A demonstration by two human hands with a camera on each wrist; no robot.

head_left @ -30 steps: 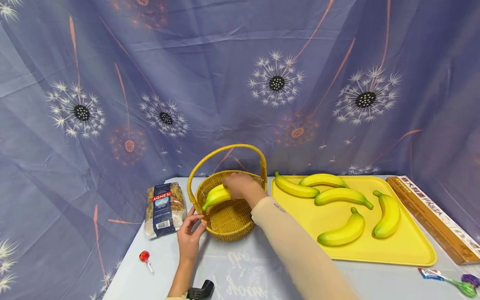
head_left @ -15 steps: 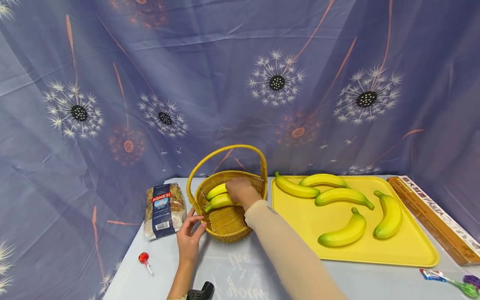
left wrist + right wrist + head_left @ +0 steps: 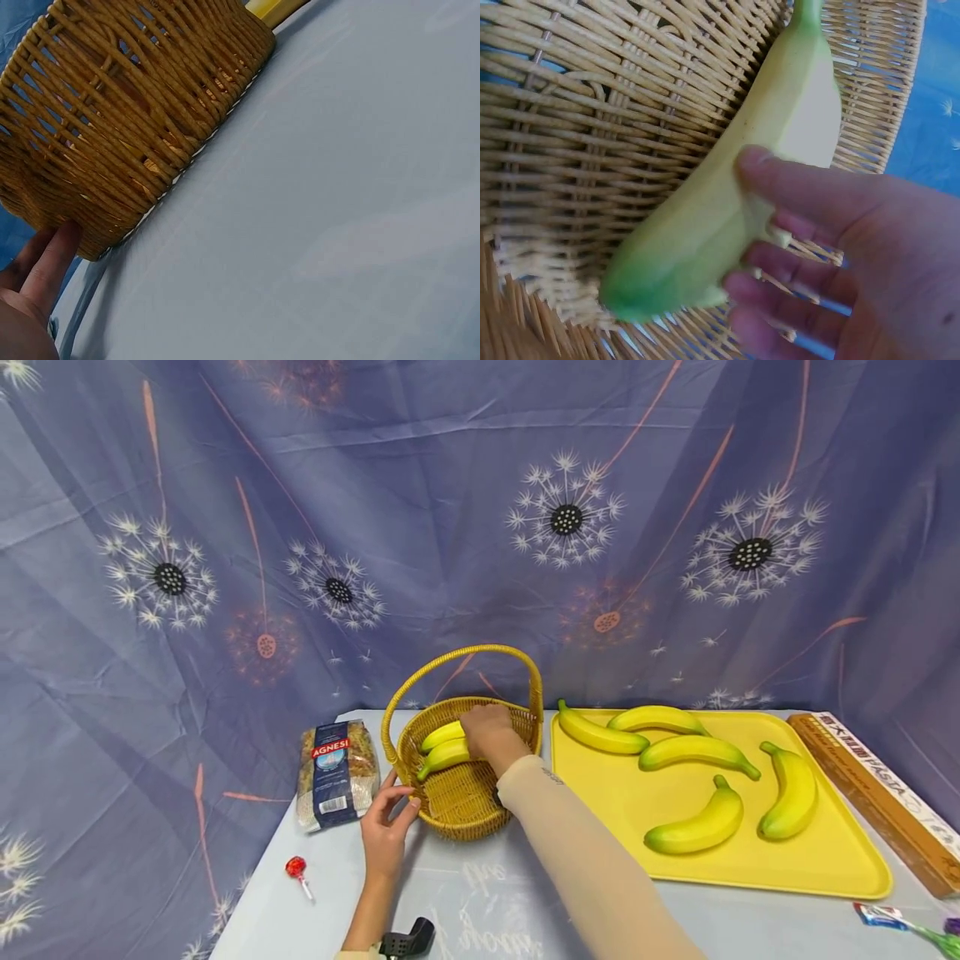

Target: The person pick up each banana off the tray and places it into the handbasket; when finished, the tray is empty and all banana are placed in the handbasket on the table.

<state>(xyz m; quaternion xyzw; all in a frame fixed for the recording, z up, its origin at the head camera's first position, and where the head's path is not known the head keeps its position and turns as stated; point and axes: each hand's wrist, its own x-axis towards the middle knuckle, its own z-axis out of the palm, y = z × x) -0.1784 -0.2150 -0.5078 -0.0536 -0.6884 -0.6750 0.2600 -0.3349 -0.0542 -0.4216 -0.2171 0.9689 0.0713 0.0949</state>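
Curved yellow-green banana (image 3: 697, 202) inside the round golden wicker basket (image 3: 456, 832), pinched in the right hand (image 3: 491, 732), wants settling softly while the left hand (image 3: 386, 833), fingers fairly straight, steadies the basket's side.

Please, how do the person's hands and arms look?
The left hand and right hand wear no gloves. The right sleeve is cream, with small dark lettering near the cuff; a black device is worn on the left forearm.
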